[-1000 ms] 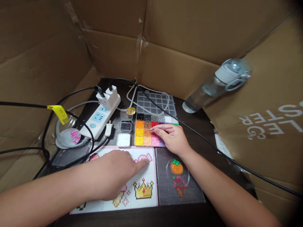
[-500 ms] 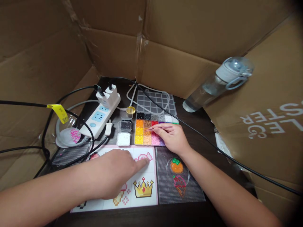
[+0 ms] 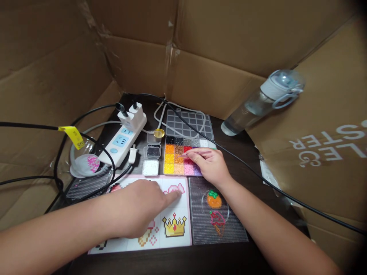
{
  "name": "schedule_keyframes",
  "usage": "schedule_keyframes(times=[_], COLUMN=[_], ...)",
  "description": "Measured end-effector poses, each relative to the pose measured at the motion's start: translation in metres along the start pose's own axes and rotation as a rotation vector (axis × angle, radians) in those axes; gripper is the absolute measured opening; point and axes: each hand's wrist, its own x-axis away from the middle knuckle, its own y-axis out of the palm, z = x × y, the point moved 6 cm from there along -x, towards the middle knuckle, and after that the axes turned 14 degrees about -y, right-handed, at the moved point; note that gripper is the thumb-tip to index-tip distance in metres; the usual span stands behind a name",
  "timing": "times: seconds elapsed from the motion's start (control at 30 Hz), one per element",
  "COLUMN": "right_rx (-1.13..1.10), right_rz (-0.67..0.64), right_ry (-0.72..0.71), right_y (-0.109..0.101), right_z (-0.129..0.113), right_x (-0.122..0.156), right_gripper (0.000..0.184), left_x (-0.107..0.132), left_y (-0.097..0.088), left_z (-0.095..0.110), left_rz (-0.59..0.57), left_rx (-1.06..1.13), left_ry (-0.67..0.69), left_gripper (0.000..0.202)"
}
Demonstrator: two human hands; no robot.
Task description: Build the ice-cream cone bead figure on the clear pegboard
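Observation:
My left hand (image 3: 140, 208) lies on a pink-edged pattern sheet (image 3: 172, 238), its index finger stretched out onto a pink candy picture (image 3: 173, 188) while the other fingers are curled under. My right hand (image 3: 210, 165) is closed on thin tweezers (image 3: 195, 153), whose tips point left over the orange and red cells of a bead tray (image 3: 174, 158) with many colours. To the right of the sheet lies a clear pegboard (image 3: 218, 215) carrying an orange bead fruit (image 3: 214, 199) and a pink bead shape.
A white power strip (image 3: 124, 135) with plugs and black cables lies at the back left. Small bead boxes (image 3: 151, 152), an empty clear tray lid (image 3: 189, 124) and a leaning water bottle (image 3: 258, 103) stand behind. Cardboard walls surround the dark table.
Both hands stay nearly where they were. The view has shifted slightly; the tweezers remain over the bead tray.

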Motion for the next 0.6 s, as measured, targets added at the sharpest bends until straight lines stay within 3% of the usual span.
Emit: schedule_keyframes(times=[0.2, 0.4, 0.6], right_rx=[-0.039, -0.394, -0.401], right_rz=[0.119, 0.224, 0.297], right_ry=[0.075, 0.204, 0.254], right_y=[-0.018, -0.032, -0.057], right_z=[0.013, 0.01, -0.003], right_x=[0.007, 0.019, 0.06], right_gripper=[0.024, 0.029, 0.032], left_x=[-0.001, -0.003, -0.005], left_y=[0.001, 0.004, 0.003], left_z=[0.0, -0.003, -0.004], left_rz=[0.002, 0.009, 0.015], left_rx=[-0.003, -0.035, -0.061], left_ry=[0.001, 0.007, -0.01], left_gripper=[0.092, 0.103, 0.102])
